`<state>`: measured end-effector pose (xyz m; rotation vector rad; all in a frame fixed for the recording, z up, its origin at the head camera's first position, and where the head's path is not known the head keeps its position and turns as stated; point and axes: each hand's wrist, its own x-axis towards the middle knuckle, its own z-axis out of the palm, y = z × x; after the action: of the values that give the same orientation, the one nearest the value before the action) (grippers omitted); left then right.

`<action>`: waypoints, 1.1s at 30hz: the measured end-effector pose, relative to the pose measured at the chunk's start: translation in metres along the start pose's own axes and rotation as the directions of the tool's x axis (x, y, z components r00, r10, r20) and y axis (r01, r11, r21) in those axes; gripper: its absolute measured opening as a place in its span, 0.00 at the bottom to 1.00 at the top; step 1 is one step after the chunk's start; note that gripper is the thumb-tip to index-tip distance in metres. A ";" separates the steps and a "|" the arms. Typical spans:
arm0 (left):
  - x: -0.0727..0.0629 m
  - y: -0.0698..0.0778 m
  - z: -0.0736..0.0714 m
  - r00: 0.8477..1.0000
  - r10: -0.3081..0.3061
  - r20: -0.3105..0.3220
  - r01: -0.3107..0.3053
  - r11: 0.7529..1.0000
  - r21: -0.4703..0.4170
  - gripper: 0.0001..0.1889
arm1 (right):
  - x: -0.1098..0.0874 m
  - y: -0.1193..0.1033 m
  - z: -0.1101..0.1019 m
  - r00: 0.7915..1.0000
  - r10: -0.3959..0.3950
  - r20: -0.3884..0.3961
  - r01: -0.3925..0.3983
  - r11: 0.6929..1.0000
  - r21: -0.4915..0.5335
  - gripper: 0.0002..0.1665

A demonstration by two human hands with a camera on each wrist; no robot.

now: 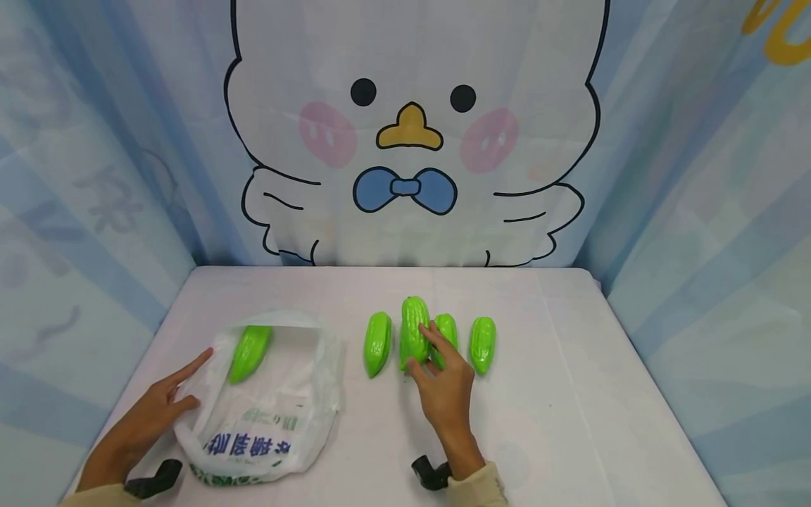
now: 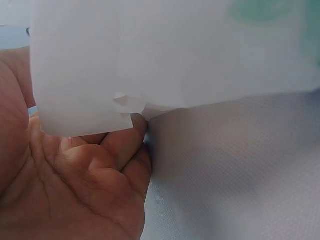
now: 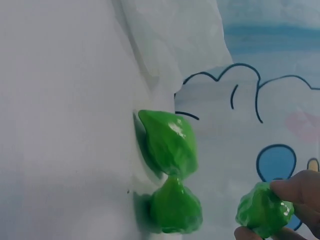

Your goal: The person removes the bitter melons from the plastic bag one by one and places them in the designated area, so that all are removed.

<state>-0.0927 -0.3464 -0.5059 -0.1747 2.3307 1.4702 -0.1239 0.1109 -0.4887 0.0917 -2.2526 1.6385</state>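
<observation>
My left hand (image 1: 155, 401) holds the left side of a white plastic bag (image 1: 326, 394). In the left wrist view its curled fingers (image 2: 132, 145) go behind the bag's edge. One glossy green toy bitter melon (image 1: 250, 353) shows through the bag's open mouth. My right hand (image 1: 448, 384) pinches another toy bitter melon (image 1: 413, 331) between thumb and fingertips. In the right wrist view this held melon (image 3: 264, 210) hangs apart from the others. Close by lie a melon (image 1: 377, 345) to its left, one (image 1: 446, 331) partly behind my fingers, and one (image 1: 483, 345) on the right.
All this is on a table (image 1: 570, 394) with a white cover. A printed cloth backdrop (image 1: 405, 232) with a cartoon face stands along its far edge, and blue-white curtains (image 1: 709, 282) hang on both sides. Dark wrist straps (image 1: 432, 473) show below the hands.
</observation>
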 end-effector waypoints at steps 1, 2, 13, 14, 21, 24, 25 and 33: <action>0.000 0.000 0.000 1.000 -0.006 0.000 0.006 1.000 0.003 0.48 | 0.001 0.001 -0.003 1.000 0.002 -0.006 -0.002 1.000 0.000 0.37; 0.000 -0.001 0.000 1.000 -0.010 0.001 0.010 1.000 0.004 0.48 | 0.002 0.002 -0.005 1.000 0.002 -0.014 -0.002 1.000 -0.001 0.37; 0.001 -0.001 -0.001 1.000 -0.013 -0.006 0.013 1.000 0.012 0.48 | 0.012 0.015 -0.036 0.994 -0.006 -0.109 -0.002 0.997 -0.074 0.36; 0.001 -0.001 0.000 1.000 -0.009 -0.007 0.009 1.000 0.014 0.47 | 0.013 0.016 -0.038 0.993 -0.006 -0.118 -0.004 0.997 -0.079 0.37; 0.000 -0.002 0.000 1.000 0.012 -0.003 -0.012 1.000 0.010 0.47 | 0.017 0.025 -0.056 0.986 -0.010 -0.166 -0.008 0.994 -0.110 0.37; 0.000 -0.002 0.000 1.000 0.014 -0.002 -0.014 1.000 0.001 0.47 | 0.019 0.028 -0.062 0.983 -0.008 -0.183 -0.015 0.993 -0.121 0.37; 0.000 -0.001 0.000 1.000 0.016 -0.002 -0.016 1.000 0.001 0.47 | 0.019 0.029 -0.065 0.982 -0.005 -0.188 -0.019 0.992 -0.127 0.37; 0.001 -0.001 0.001 1.000 0.005 -0.008 -0.005 1.000 0.004 0.47 | 0.025 0.041 -0.082 0.976 0.018 -0.218 -0.055 0.985 -0.163 0.37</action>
<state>-0.0933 -0.3458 -0.5071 -0.1739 2.3417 1.4696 -0.1377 0.2049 -0.4959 -0.1640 -2.2238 1.3938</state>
